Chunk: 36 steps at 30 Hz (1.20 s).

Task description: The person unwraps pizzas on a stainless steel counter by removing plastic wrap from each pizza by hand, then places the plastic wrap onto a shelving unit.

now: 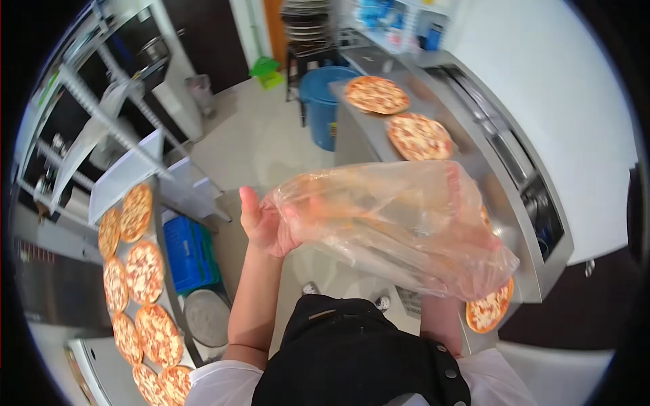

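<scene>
A large clear plastic bag (pixel 386 216) is stretched between my arms at the centre, with orange and reddish tones showing through it. My left hand (pixel 271 220) is at the bag's left end, thumb raised and apart, the fingers partly behind or inside the plastic. My right hand is covered by the bag's right end; only the forearm (pixel 440 321) shows below it, and the fingers cannot be made out. Past the bag, two pizzas (pixel 377 95) (pixel 420 137) lie on the steel counter (pixel 433 95). Another pizza (pixel 489 308) lies at the lower right, partly under the bag.
Several pizzas (pixel 145 272) cover a long surface on the left. Beneath it are a blue crate (pixel 189 254) and a round grey lid (pixel 207 317). A blue bin (pixel 325 108) stands by the counter's far end, beside stacked trays (pixel 305 24). A metal rack (pixel 101 111) rises at the upper left.
</scene>
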Motion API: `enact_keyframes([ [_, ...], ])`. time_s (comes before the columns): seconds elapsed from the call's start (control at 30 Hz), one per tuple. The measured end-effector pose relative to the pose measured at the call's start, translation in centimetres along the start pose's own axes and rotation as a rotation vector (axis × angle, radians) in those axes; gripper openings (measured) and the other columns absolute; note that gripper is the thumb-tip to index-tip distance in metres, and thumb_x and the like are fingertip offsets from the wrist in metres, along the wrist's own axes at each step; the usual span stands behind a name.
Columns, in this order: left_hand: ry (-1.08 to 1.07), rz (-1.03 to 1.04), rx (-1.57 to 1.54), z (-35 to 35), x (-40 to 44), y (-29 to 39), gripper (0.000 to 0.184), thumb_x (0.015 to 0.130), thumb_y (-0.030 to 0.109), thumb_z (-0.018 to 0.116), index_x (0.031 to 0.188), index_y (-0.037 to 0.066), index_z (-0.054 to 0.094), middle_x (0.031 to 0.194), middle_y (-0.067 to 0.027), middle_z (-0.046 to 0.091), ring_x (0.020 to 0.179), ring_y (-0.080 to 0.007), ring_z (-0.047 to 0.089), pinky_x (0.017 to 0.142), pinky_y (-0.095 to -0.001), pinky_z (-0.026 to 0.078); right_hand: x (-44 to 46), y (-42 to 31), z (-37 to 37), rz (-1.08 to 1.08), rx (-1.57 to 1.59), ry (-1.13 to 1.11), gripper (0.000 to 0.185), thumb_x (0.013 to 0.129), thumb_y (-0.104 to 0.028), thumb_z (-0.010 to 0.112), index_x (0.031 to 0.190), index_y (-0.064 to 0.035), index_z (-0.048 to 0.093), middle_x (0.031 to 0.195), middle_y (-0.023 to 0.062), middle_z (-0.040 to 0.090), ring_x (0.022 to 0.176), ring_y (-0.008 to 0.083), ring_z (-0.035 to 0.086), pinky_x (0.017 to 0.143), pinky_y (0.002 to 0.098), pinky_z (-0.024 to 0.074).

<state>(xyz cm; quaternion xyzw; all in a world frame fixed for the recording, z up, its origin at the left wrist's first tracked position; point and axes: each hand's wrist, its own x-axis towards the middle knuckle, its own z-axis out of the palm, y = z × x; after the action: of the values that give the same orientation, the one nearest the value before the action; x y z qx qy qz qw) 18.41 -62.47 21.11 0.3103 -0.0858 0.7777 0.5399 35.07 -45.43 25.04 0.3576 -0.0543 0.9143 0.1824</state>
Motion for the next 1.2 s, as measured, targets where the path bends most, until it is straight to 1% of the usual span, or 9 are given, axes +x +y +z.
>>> enact_keyframes([
  [0.17, 0.082, 0.333, 0.196, 7.9, -1.7, 8.1, 0.064, 0.074, 0.012, 0.047, 0.135, 0.0, 0.03, 0.133, -0.0174, 0.041, 0.113, -0.0325, 0.047, 0.097, -0.0451, 0.037, 4.0, 11.5, -3.8, 0.17, 0.244, -0.056, 0.048, 0.088, -0.03, 0.048, 0.133, -0.0144, 0.041, 0.116, 0.0117, 0.054, 0.1, 0.0194, 0.051, 0.086, 0.034, 0.0436],
  [0.3, 0.033, 0.549, 0.397, 7.3, -5.1, 13.1, 0.059, 0.077, 0.006, 0.045, 0.134, 0.004, 0.033, 0.134, -0.0123, 0.041, 0.116, -0.0289, 0.045, 0.098, -0.0404, 0.036, 7.6, 16.3, -6.4, 0.321, 0.409, -0.118, 0.043, 0.091, -0.024, 0.049, 0.132, -0.0153, 0.042, 0.115, 0.0109, 0.054, 0.098, 0.0175, 0.052, 0.084, 0.0316, 0.0451],
  [0.47, 0.502, 0.987, 0.782, 9.6, -5.1, 18.9, 0.052, 0.083, 0.008, 0.047, 0.133, 0.008, 0.035, 0.133, -0.0083, 0.041, 0.118, -0.0244, 0.042, 0.099, -0.0352, 0.034, 15.6, 27.0, -7.0, 0.293, 0.473, 0.024, 0.046, 0.089, -0.019, 0.051, 0.134, -0.0161, 0.04, 0.124, 0.0084, 0.052, 0.105, 0.016, 0.052, 0.086, 0.034, 0.0452],
  [0.53, 0.781, 1.126, 0.807, 11.1, -3.7, 21.9, 0.049, 0.085, 0.011, 0.05, 0.132, 0.008, 0.036, 0.13, -0.0071, 0.043, 0.116, -0.023, 0.044, 0.098, -0.033, 0.035, 18.0, 33.1, -8.2, 0.407, 1.104, -0.25, 0.06, 0.087, -0.014, 0.053, 0.14, -0.0159, 0.025, 0.131, 0.0009, 0.047, 0.107, 0.0188, 0.052, 0.089, 0.0383, 0.0465],
  [0.6, 1.079, 1.252, 0.8, 11.8, -3.3, 24.7, 0.047, 0.087, 0.014, 0.053, 0.131, 0.008, 0.037, 0.127, -0.0058, 0.046, 0.113, -0.0216, 0.046, 0.097, -0.0308, 0.035, 18.2, 38.9, -9.7, 0.539, 1.321, -0.335, 0.06, 0.086, -0.014, 0.053, 0.14, -0.0163, 0.026, 0.13, 0.0028, 0.048, 0.105, 0.0198, 0.053, 0.086, 0.0387, 0.0475],
  [0.77, 1.119, 1.445, 0.889, 7.9, -7.2, 32.6, 0.047, 0.087, 0.018, 0.054, 0.13, 0.008, 0.039, 0.123, -0.0061, 0.049, 0.112, -0.0215, 0.047, 0.098, -0.0314, 0.035, 18.7, 49.7, -15.1, 1.087, 2.201, -0.822, 0.061, 0.082, -0.01, 0.055, 0.138, -0.0185, 0.034, 0.128, 0.0118, 0.049, 0.093, 0.0251, 0.06, 0.072, 0.0404, 0.0529],
  [0.97, 1.166, 1.617, 1.017, 3.4, -10.1, 42.1, 0.047, 0.087, 0.022, 0.056, 0.129, 0.008, 0.041, 0.119, -0.0064, 0.052, 0.11, -0.0214, 0.048, 0.099, -0.032, 0.034, 29.1, 51.8, -20.5, 0.948, 2.373, -0.667, 0.058, 0.082, -0.013, 0.057, 0.137, -0.016, 0.036, 0.124, 0.0156, 0.051, 0.092, 0.028, 0.059, 0.07, 0.0396, 0.053],
  [1.1, 0.227, 1.266, 0.215, 2.5, -11.2, 45.0, 0.046, 0.09, 0.03, 0.051, 0.13, 0.011, 0.04, 0.125, -0.0055, 0.049, 0.116, -0.0208, 0.043, 0.103, -0.0367, 0.031, 34.5, 51.8, -25.1, 0.928, 1.682, -0.401, 0.037, 0.084, -0.015, 0.057, 0.119, -0.014, 0.046, 0.114, 0.0095, 0.054, 0.087, 0.021, 0.057, 0.077, 0.0353, 0.0481],
  [1.2, 0.36, 1.355, 0.462, 2.9, -9.4, 46.5, 0.047, 0.091, 0.034, 0.049, 0.131, 0.013, 0.04, 0.125, -0.0048, 0.05, 0.116, -0.0206, 0.044, 0.103, -0.038, 0.031, 37.8, 51.5, -27.8, 0.876, 1.128, -0.244, 0.021, 0.085, -0.016, 0.057, 0.105, -0.0125, 0.053, 0.107, 0.0049, 0.057, 0.084, 0.0157, 0.056, 0.082, 0.0321, 0.0445],
])
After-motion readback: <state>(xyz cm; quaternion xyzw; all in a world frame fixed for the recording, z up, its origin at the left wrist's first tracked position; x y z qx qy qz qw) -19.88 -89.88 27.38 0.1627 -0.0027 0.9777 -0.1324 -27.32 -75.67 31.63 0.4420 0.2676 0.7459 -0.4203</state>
